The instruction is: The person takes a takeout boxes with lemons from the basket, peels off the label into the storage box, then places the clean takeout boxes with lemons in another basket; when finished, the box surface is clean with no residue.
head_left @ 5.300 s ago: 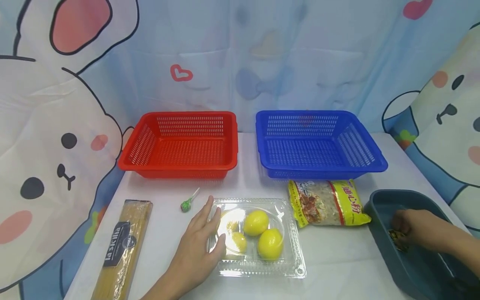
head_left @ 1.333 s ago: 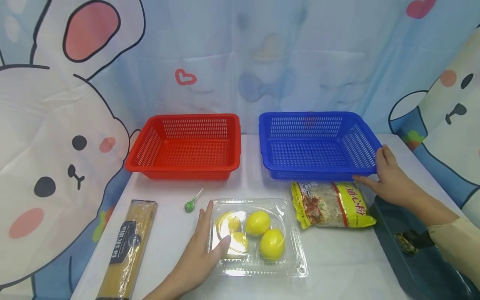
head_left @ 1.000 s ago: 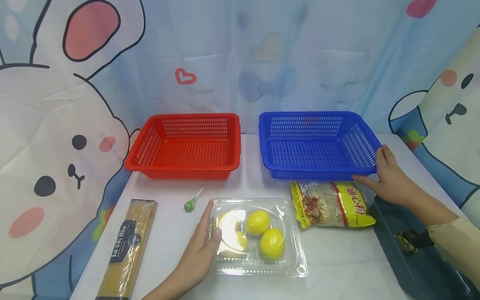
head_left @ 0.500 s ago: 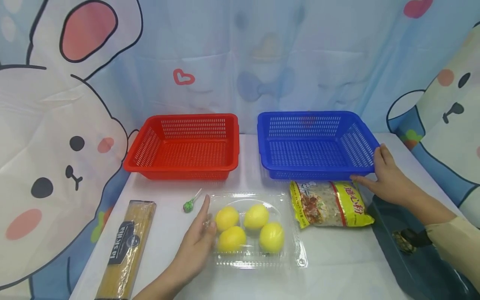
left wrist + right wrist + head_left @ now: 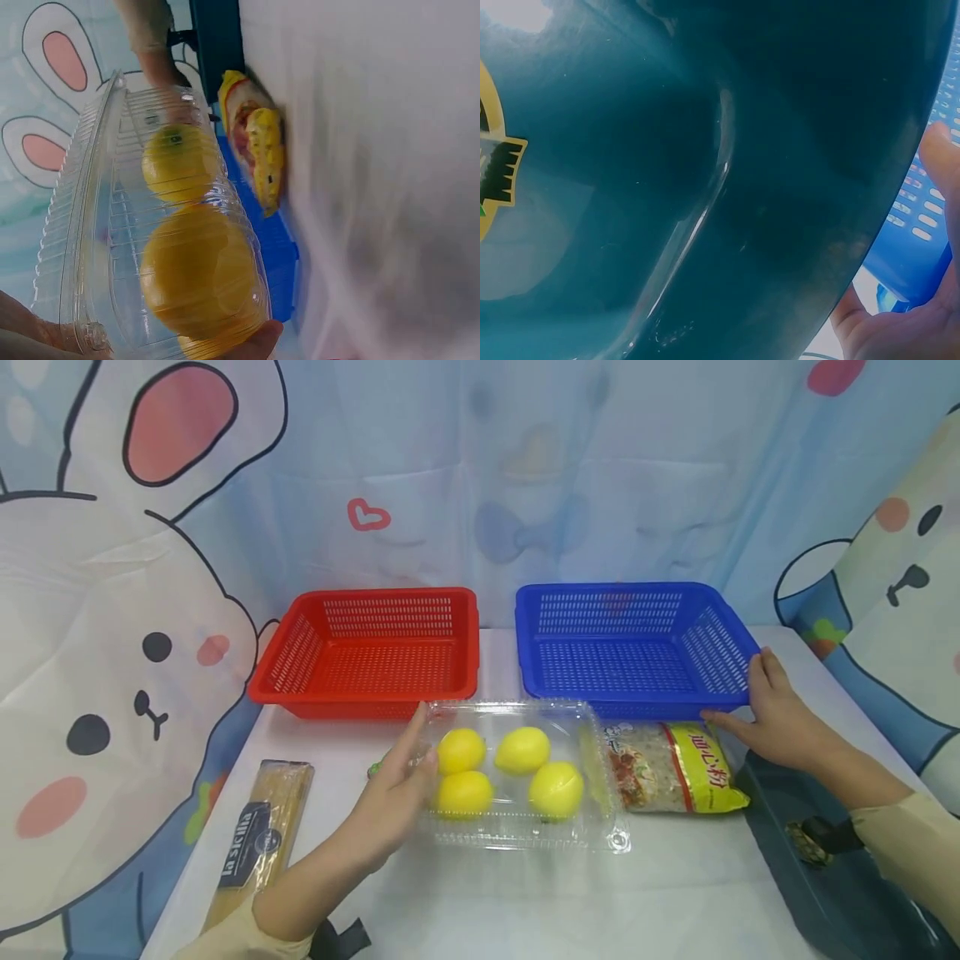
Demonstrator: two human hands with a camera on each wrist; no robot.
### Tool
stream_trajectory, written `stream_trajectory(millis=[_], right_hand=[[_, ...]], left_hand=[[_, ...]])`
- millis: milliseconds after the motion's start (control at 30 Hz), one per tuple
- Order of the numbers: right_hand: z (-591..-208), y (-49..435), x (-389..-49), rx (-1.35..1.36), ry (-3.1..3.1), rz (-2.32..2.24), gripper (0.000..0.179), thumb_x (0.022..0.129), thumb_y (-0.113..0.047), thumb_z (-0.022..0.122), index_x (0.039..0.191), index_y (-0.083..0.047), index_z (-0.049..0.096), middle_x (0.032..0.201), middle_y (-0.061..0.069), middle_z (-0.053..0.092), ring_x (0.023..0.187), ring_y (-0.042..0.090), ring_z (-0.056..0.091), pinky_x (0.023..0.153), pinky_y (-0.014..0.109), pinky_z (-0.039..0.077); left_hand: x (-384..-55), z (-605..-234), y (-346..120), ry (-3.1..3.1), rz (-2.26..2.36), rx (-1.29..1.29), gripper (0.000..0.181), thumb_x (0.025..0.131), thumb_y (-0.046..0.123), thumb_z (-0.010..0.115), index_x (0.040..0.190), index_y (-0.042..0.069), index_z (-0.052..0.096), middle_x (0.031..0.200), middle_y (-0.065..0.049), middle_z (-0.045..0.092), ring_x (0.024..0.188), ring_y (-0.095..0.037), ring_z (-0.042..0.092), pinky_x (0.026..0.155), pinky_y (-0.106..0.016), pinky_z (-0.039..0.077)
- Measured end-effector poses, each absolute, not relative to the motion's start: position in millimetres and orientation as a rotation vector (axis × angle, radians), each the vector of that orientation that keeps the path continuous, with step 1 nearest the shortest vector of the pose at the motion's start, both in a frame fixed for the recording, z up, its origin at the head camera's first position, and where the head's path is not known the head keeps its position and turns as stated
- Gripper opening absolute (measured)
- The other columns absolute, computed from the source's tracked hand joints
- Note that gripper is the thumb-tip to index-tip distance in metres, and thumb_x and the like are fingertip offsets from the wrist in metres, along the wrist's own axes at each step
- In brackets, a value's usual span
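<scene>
My left hand (image 5: 393, 793) grips the left side of a clear plastic clamshell box (image 5: 517, 831) with several lemons (image 5: 522, 750) inside. In the left wrist view the lemons (image 5: 199, 270) show through the ribbed wall, with a fingertip under the box (image 5: 97, 217). It hangs tilted over the table, overlapping the yellow bag of macaroni (image 5: 660, 772). My right hand (image 5: 787, 722) holds the near right corner of the blue basket (image 5: 637, 706), thumb along the front, fingers on the right wall. In the right wrist view the thumb and fingers straddle that basket (image 5: 911, 255).
A red basket (image 5: 363, 706) stands at the back left. Spaghetti in a long packet (image 5: 247, 843) lies at the left. A green lollipop (image 5: 373, 769) is mostly hidden by my left hand. The dark teal tub (image 5: 840, 902) at the right has a gold-edged patterned piece (image 5: 808, 847) in it.
My left hand has taken hold of the lemon box, lifted it and carried it slightly away from me. Earlier, my right hand left the tub for the blue basket; it now stays there.
</scene>
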State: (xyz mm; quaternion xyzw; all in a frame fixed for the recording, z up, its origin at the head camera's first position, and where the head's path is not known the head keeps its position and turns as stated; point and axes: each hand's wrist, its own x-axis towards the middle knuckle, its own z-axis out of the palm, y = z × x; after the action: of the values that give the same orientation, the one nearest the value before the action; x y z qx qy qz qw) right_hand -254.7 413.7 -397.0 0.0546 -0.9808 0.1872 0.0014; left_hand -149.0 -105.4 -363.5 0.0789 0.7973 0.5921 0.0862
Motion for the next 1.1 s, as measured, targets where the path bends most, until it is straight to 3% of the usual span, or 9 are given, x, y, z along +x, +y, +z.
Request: stream_trajectory(millis=[233, 533, 700, 900, 1100], right_hand=[[-396.1, 412.2, -252.5, 0.17, -3.09, 0.574, 0.121, 0.101, -0.046, 0.07, 0.162, 0.003, -0.023, 0.165, 0.037, -0.03, 0.148, 0.072, -0.003, 0.102, 0.087, 0.024], [-395.7, 412.8, -251.7, 0.163, -3.084, 0.555, 0.124, 0.1, -0.046, 0.072, 0.161, 0.005, -0.024, 0.165, 0.037, -0.03, 0.148, 0.072, -0.002, 0.102, 0.086, 0.023], [-394.7, 413.4, -251.9, 0.164, -3.096, 0.544, 0.124, 0.1, -0.048, 0.071, 0.161, 0.006, -0.023, 0.165, 0.038, -0.03, 0.147, 0.073, -0.001, 0.104, 0.086, 0.023], [-394.2, 415.8, -249.9, 0.2, -3.09, 0.51, 0.118, 0.1, -0.029, 0.074, 0.16, 0.009, -0.021, 0.166, 0.038, -0.027, 0.147, 0.073, 0.004, 0.103, 0.085, 0.026], [-391.3, 411.8, -249.3, 0.156, -3.109, 0.575, 0.126, 0.098, -0.05, 0.073, 0.162, 0.002, -0.024, 0.166, 0.033, -0.031, 0.149, 0.071, -0.002, 0.105, 0.087, 0.022]], left_hand=[[-167.7, -337.1, -94.9, 2.315, 1.806, 0.242, 0.068, 0.112, 0.027, 0.047, 0.171, 0.036, 0.014, 0.178, 0.007, 0.014, 0.163, -0.036, 0.02, 0.111, -0.066, 0.044], [-201.1, -311.5, -60.7, 2.251, 1.826, 0.179, 0.067, 0.112, 0.026, 0.048, 0.17, 0.036, 0.016, 0.176, 0.01, 0.022, 0.161, -0.029, 0.029, 0.115, -0.056, 0.047], [-219.9, -302.4, -39.0, 2.255, 1.805, 0.163, 0.067, 0.113, 0.023, 0.048, 0.171, 0.032, 0.016, 0.177, 0.005, 0.021, 0.162, -0.028, 0.025, 0.121, -0.056, 0.041], [-242.3, -290.2, -14.5, 2.274, 1.766, 0.167, 0.066, 0.113, 0.028, 0.046, 0.171, 0.031, 0.016, 0.178, 0.004, 0.021, 0.164, -0.025, 0.021, 0.129, -0.057, 0.028], [-271.0, -276.6, 9.8, 2.273, 1.728, 0.136, 0.066, 0.114, 0.03, 0.045, 0.172, 0.031, 0.013, 0.178, 0.004, 0.019, 0.165, -0.023, 0.018, 0.132, -0.051, 0.023]])
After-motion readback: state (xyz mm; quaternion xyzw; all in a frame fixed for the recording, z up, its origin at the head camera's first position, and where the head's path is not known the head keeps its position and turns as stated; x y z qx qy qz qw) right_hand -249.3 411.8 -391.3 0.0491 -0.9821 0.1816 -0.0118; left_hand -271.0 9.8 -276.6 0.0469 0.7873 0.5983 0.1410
